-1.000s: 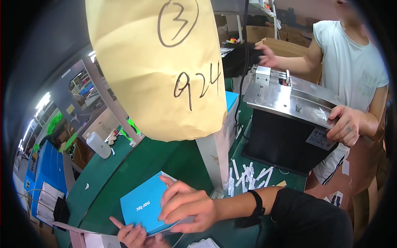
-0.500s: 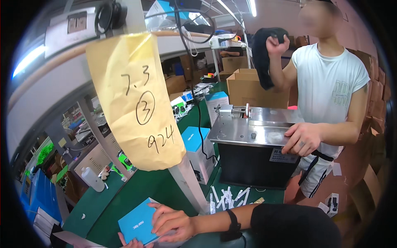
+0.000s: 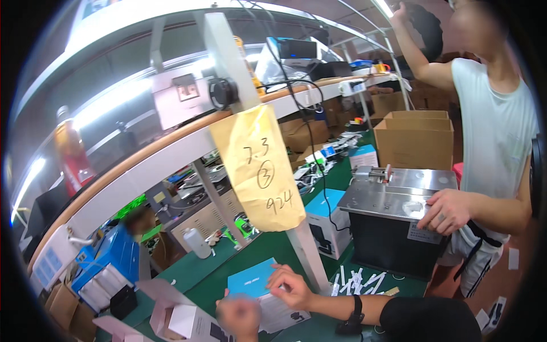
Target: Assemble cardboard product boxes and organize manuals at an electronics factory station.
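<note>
A cardboard box with a blue top (image 3: 250,277) and white sides stands on the green bench at the lower middle. My right hand (image 3: 290,286) is at the right part of its top, fingers bent over the edge. A dark band circles that wrist. At the box's near left corner is my left hand (image 3: 239,316), smeared by motion, so its fingers cannot be made out well. To the left, an open white box (image 3: 185,322) with raised flaps stands close to my left hand.
A white post with a yellow paper sheet (image 3: 262,171) rises behind the box. Loose white strips (image 3: 356,282) lie right of it, before a metal-topped machine (image 3: 393,228). A co-worker (image 3: 490,131) rests a hand on that machine. A white bottle (image 3: 196,243) stands behind left.
My view has swung left and up, bringing the open white boxes into sight. The blue-topped box shows more of its white side. My left hand has come up beside it. The co-worker's raised arm is higher.
</note>
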Demonstrator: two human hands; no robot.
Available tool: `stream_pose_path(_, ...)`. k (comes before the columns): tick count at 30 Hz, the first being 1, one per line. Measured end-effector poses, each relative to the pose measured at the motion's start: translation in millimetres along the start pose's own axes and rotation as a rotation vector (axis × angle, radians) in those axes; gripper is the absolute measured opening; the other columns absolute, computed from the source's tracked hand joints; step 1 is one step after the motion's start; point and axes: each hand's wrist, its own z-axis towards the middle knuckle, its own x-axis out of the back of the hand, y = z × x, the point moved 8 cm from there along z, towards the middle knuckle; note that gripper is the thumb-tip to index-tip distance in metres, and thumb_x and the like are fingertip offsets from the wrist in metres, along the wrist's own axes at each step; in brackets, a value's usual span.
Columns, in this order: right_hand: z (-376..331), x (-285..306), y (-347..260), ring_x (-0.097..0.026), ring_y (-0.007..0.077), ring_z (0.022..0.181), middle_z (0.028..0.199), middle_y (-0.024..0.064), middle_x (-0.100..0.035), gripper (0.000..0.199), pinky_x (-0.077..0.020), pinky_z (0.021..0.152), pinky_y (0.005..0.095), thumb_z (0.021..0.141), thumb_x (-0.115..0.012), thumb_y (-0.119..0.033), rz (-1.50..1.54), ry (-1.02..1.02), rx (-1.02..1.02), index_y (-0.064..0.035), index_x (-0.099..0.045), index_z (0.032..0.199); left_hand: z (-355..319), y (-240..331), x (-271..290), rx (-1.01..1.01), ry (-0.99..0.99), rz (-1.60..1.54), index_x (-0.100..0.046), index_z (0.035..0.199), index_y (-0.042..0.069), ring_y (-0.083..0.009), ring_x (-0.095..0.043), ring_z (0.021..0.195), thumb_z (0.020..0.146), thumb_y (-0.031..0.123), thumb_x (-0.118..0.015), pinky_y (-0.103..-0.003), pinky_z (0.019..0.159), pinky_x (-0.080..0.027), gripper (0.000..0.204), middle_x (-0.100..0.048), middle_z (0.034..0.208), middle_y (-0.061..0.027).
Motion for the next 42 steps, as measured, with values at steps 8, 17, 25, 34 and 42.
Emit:
stream_pose_path(8,13.5,-20.6,41.8,-0.051,0.0225,0.112,0.096,0.0055,-0.063,0.015,-0.0376,0.106,0.0434,0.081,-0.068,-0.023,-0.168,-0.074,0.033,-0.0108,-0.064,0.09,0.0,11.9,20.1,-0.094,0.051,0.359,-0.069,0.072,0.01,-0.0313,-0.065,0.086,0.068,0.016,-0.086,-0.051,0.095,-0.051,0.019,-0.068,0.077,-0.0065)
stream_pose_path(17,13.2,30.6,104.9,-0.056,0.0178,0.102,0.108,0.0123,-0.06,0.018,-0.0242,0.12,0.0555,0.1,-0.051,-0.007,0.18,-0.069,-0.094,0.0003,-0.052,0.117,-15.0,60.0,44.3,-0.209,-0.035,0.439,-0.066,0.114,-0.001,-0.0347,-0.061,0.108,0.075,0.004,-0.065,-0.053,0.103,-0.044,0.039,-0.065,0.113,-0.0145)
stream_pose_path(25,11.4,17.8,69.7,-0.055,0.017,0.101,0.105,0.0108,-0.058,0.012,-0.0198,0.122,0.0571,0.101,-0.05,-0.006,0.09,-0.058,-0.034,-0.0004,-0.056,0.11,-15.2,70.9,225.7,0.186,0.242,1.032,-0.055,0.13,0.002,-0.0358,-0.056,0.108,0.082,0.0,-0.069,-0.042,0.089,-0.049,0.05,-0.056,0.118,-0.0181)
stream_pose_path(34,8.5,-5.3,25.4,-0.056,0.0308,0.107,0.104,0.0128,-0.059,0.037,-0.0283,0.116,0.0644,0.082,-0.077,-0.009,-0.096,-0.067,0.214,-0.0033,-0.054,0.11,-16.5,23.4,153.3,0.119,-0.161,0.862,-0.058,0.127,0.005,-0.0383,-0.048,0.117,0.078,0.014,-0.082,-0.047,0.096,-0.044,0.055,-0.052,0.124,-0.0193)
stream_pose_path(42,1.7,-14.5,31.4,-0.061,0.0346,0.107,0.11,0.0136,-0.059,0.053,-0.0477,0.103,0.0583,0.069,-0.092,-0.012,-0.393,0.043,0.474,-0.0058,-0.052,0.103,-12.1,2.8,122.3,0.097,-0.137,0.957,-0.063,0.11,0.004,-0.0351,-0.047,0.101,0.067,0.033,-0.09,-0.044,0.085,-0.043,0.059,-0.05,0.112,-0.0157)
